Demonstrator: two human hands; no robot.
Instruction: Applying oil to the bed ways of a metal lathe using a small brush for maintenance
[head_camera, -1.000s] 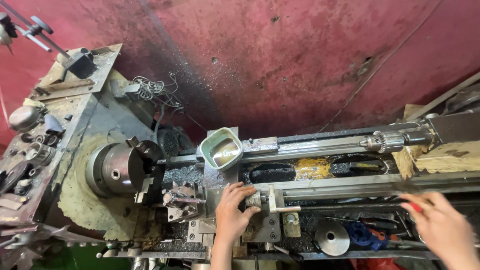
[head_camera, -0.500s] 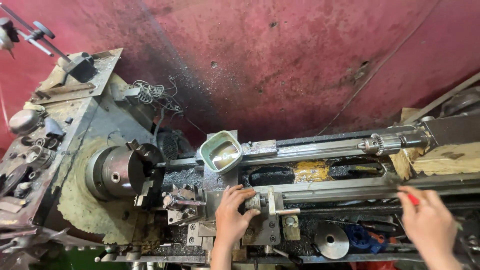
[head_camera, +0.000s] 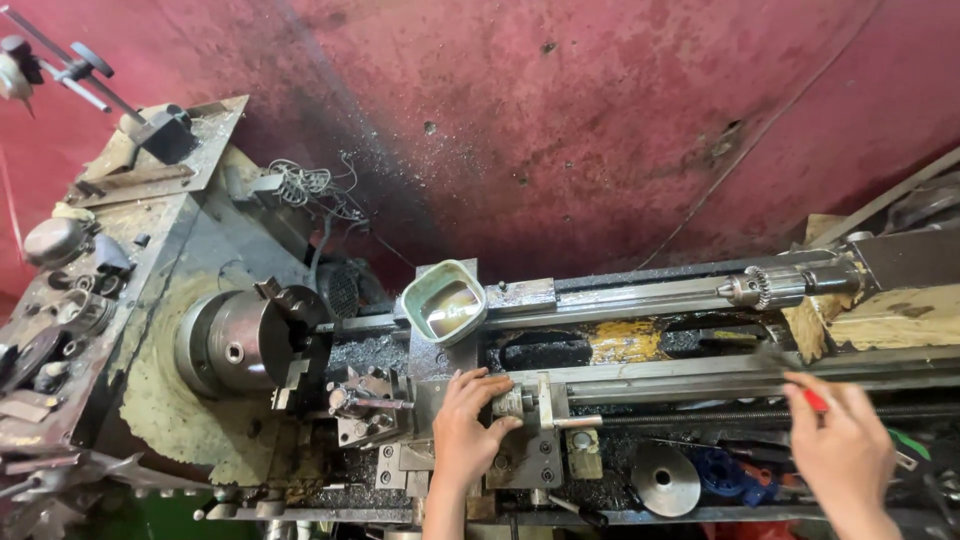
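I look down on an old metal lathe. My left hand (head_camera: 468, 430) grips a small steel handle (head_camera: 520, 403) on the carriage, just right of the tool post (head_camera: 362, 403). My right hand (head_camera: 842, 450) is at the lower right by the lathe bed rail (head_camera: 700, 380) and holds a thin tool with a red part (head_camera: 815, 400) showing between the fingers. The chuck (head_camera: 240, 342) sits to the left with nothing in its jaws. A drill chuck (head_camera: 768, 288) on the tailstock points left along the bed.
A small greenish bowl (head_camera: 444, 301) with liquid rests behind the carriage. A round handwheel (head_camera: 665, 480) and blue and green items lie in the lower tray. A red stained wall (head_camera: 560, 130) stands behind. Metal chips cover the headstock (head_camera: 120, 300).
My right hand has moved left and up toward the bed rail. My left hand stays on the carriage handle.
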